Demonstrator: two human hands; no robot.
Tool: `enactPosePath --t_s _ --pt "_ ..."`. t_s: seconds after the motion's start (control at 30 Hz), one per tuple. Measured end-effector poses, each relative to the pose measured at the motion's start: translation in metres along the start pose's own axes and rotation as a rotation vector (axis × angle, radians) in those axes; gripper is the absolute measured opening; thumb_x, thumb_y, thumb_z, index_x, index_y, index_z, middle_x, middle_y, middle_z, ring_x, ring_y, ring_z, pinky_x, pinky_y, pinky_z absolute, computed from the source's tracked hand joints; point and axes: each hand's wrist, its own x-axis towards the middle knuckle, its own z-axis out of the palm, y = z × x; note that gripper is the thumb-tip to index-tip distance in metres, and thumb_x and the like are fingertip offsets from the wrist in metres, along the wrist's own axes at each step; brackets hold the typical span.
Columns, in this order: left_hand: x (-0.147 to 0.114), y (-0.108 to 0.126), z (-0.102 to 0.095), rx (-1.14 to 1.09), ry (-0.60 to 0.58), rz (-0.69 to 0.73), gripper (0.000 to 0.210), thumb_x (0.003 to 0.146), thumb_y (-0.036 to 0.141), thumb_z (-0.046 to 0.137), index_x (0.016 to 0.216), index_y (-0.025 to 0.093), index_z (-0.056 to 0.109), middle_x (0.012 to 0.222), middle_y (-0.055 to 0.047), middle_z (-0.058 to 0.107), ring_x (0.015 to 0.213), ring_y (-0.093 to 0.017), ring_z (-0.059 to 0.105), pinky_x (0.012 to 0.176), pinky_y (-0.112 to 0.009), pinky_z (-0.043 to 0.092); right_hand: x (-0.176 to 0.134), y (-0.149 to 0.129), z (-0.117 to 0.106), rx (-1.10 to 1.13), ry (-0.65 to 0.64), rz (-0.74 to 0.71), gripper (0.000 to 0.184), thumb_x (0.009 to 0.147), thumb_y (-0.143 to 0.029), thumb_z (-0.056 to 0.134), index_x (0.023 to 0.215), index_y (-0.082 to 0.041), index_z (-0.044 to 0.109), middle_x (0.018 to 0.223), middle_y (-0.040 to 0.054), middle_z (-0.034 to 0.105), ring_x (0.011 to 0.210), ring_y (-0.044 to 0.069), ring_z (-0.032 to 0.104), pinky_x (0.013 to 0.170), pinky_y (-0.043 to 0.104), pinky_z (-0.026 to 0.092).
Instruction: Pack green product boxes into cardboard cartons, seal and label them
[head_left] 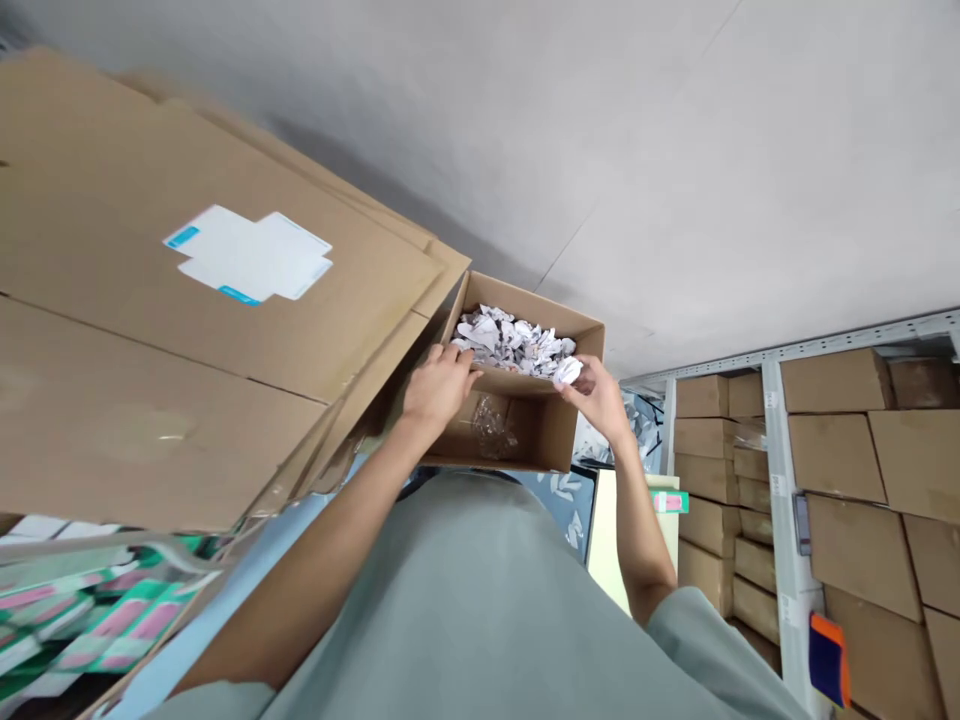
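Note:
An open cardboard box full of crumpled white paper scraps stands in front of me. Closer to my body sits a second open box, with some clear plastic wrap inside. My left hand is closed over the edge between the two boxes at their left side, fingertips by the paper. At the right end of the same edge, my right hand pinches a crumpled paper ball between thumb and fingers.
Large flattened cardboard sheets lean at the left, one bearing a white cut-out. Green-and-pink packages lie below them. A metal rack stacked with cartons stands at the right. A grey wall rises behind.

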Motion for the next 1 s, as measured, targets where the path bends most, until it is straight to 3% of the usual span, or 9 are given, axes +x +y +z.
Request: enactPosePath --t_s 0.1,0.2,0.43,0.63,0.8,1.0 --pt "-0.001 0.0 0.0 -0.017 -0.009 0.001 0.04 0.111 0.035 0.052 0.137 0.013 0.074 0.136 -0.025 0.069 0.135 -0.043 0.057 0.097 -0.049 0.059 -0.042 -0.003 0.017 0.092 -0.04 0.058 0.055 0.1 -0.047 0.076 0.148 -0.024 0.06 0.106 0.0027 0.085 0.088 0.021 0.082 0.084 0.029 0.062" --pt "-0.002 0.002 -0.002 -0.012 -0.016 0.017 0.043 0.112 0.035 0.047 0.136 0.011 0.073 0.137 -0.027 0.069 0.135 -0.045 0.057 0.098 -0.053 0.06 -0.058 -0.01 0.043 0.027 -0.106 0.141 0.052 0.099 -0.041 0.08 0.145 -0.025 0.063 0.101 0.001 0.084 0.088 0.023 0.082 0.083 0.029 0.06" --pt "-0.006 0.006 -0.011 0.05 -0.041 0.024 0.04 0.111 0.031 0.048 0.135 0.011 0.072 0.137 -0.026 0.069 0.135 -0.043 0.058 0.096 -0.05 0.061 -0.042 -0.047 0.087 -0.221 -0.308 0.172 0.054 0.1 -0.042 0.085 0.148 -0.028 0.065 0.11 0.006 0.087 0.108 0.033 0.084 0.09 0.034 0.059" --pt "-0.008 0.005 -0.011 0.029 -0.05 0.039 0.043 0.111 0.027 0.043 0.142 0.011 0.07 0.137 -0.026 0.069 0.134 -0.043 0.059 0.096 -0.05 0.06 -0.023 -0.068 0.113 -0.24 -0.442 0.105 0.065 0.102 -0.048 0.085 0.158 -0.028 0.06 0.114 0.0077 0.088 0.114 0.035 0.083 0.093 0.036 0.06" --pt "-0.007 0.002 -0.007 0.051 -0.037 0.039 0.047 0.113 0.029 0.042 0.145 0.011 0.07 0.138 -0.024 0.07 0.133 -0.042 0.059 0.096 -0.05 0.06 -0.021 -0.06 0.097 -0.13 -0.44 0.049 0.056 0.103 -0.039 0.084 0.154 -0.027 0.066 0.11 0.0044 0.088 0.112 0.03 0.084 0.093 0.033 0.06" --pt "-0.003 0.0 -0.003 0.068 -0.007 0.028 0.045 0.111 0.034 0.047 0.141 0.014 0.074 0.132 -0.022 0.071 0.129 -0.042 0.06 0.093 -0.05 0.061 0.001 -0.032 0.032 0.0 -0.212 0.023 0.029 0.114 -0.041 0.067 0.137 -0.025 0.075 0.101 0.0008 0.086 0.084 0.019 0.083 0.087 0.027 0.059"
